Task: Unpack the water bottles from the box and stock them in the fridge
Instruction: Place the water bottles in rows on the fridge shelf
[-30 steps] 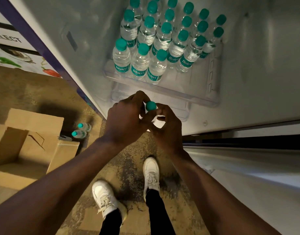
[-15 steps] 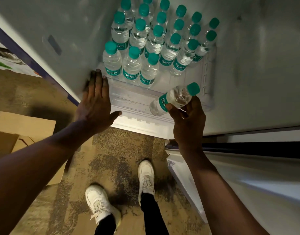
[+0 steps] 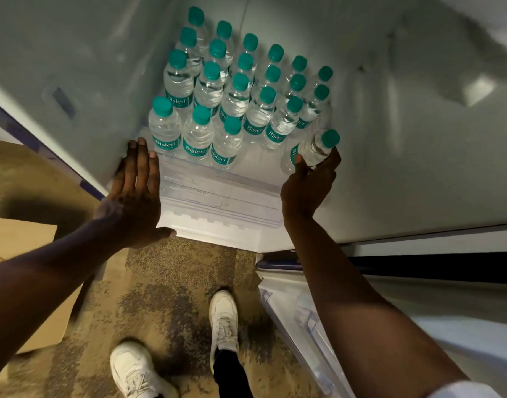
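Note:
Several clear water bottles with teal caps (image 3: 235,96) stand in rows on the fridge's clear shelf (image 3: 218,193). My right hand (image 3: 309,182) holds one more bottle (image 3: 315,149), tilted, at the shelf's front right corner beside the rows. My left hand (image 3: 134,193) rests flat with its fingers spread against the fridge's left wall and the shelf's front left edge, holding nothing. A piece of the cardboard box (image 3: 25,282) shows on the floor at the left edge.
The open fridge door (image 3: 418,326) with its clear door shelves lies at the lower right. My two feet in white shoes (image 3: 223,320) stand on the speckled floor in front of the fridge. The fridge's right wall (image 3: 404,139) rises beside the held bottle.
Both hands held the bottle a second ago. The left hand let go and moved to the fridge's left wall, while the right hand carried the bottle up onto the shelf's right front corner.

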`<state>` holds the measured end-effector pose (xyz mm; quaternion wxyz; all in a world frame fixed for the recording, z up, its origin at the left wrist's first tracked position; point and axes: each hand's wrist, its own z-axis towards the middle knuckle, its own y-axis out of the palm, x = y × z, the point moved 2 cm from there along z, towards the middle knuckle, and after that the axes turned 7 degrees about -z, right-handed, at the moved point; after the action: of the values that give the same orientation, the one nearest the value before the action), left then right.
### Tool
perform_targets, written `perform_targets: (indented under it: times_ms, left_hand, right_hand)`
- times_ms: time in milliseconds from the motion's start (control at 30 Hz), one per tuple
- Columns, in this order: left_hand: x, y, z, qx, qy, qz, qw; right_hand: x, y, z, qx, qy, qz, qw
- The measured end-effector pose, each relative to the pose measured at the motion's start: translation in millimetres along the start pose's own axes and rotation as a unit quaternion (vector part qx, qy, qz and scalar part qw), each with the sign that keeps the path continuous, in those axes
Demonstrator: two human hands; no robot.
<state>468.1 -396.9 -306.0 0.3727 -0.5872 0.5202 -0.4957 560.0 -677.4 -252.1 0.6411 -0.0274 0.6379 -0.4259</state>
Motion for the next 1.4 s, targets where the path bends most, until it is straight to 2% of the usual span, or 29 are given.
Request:
perform_targets:
  times_ms: [133,267,367,600,733,867,1300,1400]
  left_hand:
    - [-0.1,-1.5,-0.8,-0.014,0.001,0.0,1.0]
    - [1.7,-5.8,0.1,-0.045,-0.014,-0.004,0.999]
    - [4.3,-8.5,0.0,-0.065,-0.022,-0.005,0.998]
    - [10.1,-18.8,0.7,-0.107,-0.052,-0.018,0.993]
    - [13.2,-21.1,2.6,-0.121,-0.069,-0.02,0.99]
    - [13.1,-19.5,4.9,-0.12,-0.074,-0.025,0.99]
    - [11.3,-9.9,7.7,-0.101,-0.065,-0.035,0.992]
    - [13.6,-17.2,4.9,-0.117,-0.063,-0.021,0.991]
  right_hand:
    - [11.5,18.1,19.8,0.002,0.004,-0.024,1.0]
    - [21.5,31.9,45.8,-0.069,0.024,-0.052,0.996]
    - [23.9,39.4,63.9,-0.111,0.002,-0.088,0.99]
    - [28.2,44.7,79.0,-0.123,-0.028,-0.107,0.986]
    - [38.1,45.8,74.0,-0.156,0.031,-0.112,0.981]
    - [45.8,46.9,74.5,-0.129,0.093,-0.056,0.986]
    - [43.7,52.7,84.2,-0.132,0.011,-0.115,0.985]
    - [42.6,52.2,81.4,-0.138,0.026,-0.125,0.982]
